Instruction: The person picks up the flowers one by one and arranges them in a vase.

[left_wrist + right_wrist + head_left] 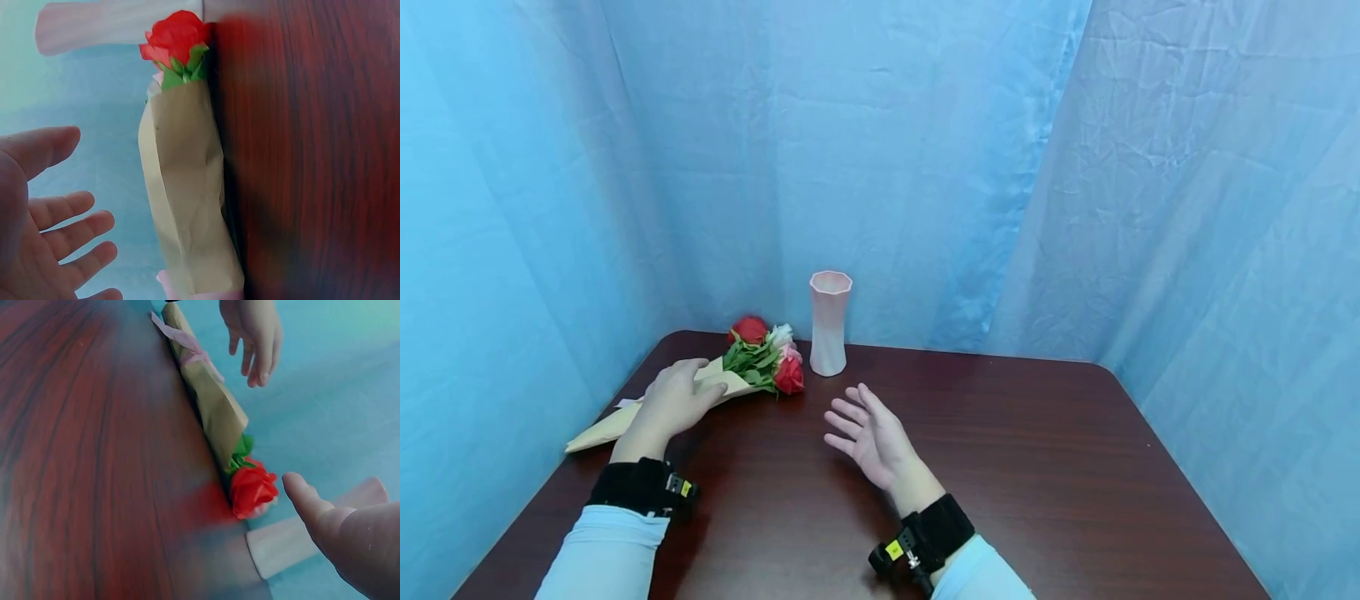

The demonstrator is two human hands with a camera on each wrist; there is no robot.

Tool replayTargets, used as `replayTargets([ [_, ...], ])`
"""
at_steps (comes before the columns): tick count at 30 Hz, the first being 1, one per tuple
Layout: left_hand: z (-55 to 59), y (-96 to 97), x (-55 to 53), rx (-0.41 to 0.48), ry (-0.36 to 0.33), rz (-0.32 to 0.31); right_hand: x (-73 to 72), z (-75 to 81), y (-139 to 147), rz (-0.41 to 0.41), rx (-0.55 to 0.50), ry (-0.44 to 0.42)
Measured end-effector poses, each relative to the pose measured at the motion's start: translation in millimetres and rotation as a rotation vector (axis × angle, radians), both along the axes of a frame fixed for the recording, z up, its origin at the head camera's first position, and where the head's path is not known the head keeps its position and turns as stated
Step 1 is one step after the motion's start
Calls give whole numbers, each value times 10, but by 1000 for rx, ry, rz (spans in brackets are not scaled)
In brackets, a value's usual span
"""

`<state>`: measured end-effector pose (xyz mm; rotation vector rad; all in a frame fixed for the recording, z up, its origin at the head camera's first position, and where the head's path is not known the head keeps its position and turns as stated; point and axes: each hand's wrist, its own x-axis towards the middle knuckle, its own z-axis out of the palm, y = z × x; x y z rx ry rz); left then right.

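A bouquet (610, 427) in tan paper lies on its side at the table's left, its red, pink and white roses (789, 374) pointing toward the vase. Over the wrapping in the head view is my left hand (676, 398), fingers spread; the left wrist view shows a gap between that hand (50, 231) and the paper (187, 181). A pink ribbon (194, 356) is tied round the wrap. My right hand (874, 442) is held above the table in front of the vase, palm turned left, fingers extended and holding nothing.
A pale pink fluted vase (829, 333) stands upright near the back edge, just right of the blooms. Under everything is a dark brown wooden table (1022, 467) with rounded corners. Blue curtains (880, 167) hang behind it and at both sides.
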<state>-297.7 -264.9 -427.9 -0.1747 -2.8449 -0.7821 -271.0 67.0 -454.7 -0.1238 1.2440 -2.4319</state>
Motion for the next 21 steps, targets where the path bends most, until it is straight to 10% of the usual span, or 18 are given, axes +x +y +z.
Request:
replayTargets([
  [21, -89, -330, -195, -17, -149, -11, -137, -97, -402, 57, 34, -94],
])
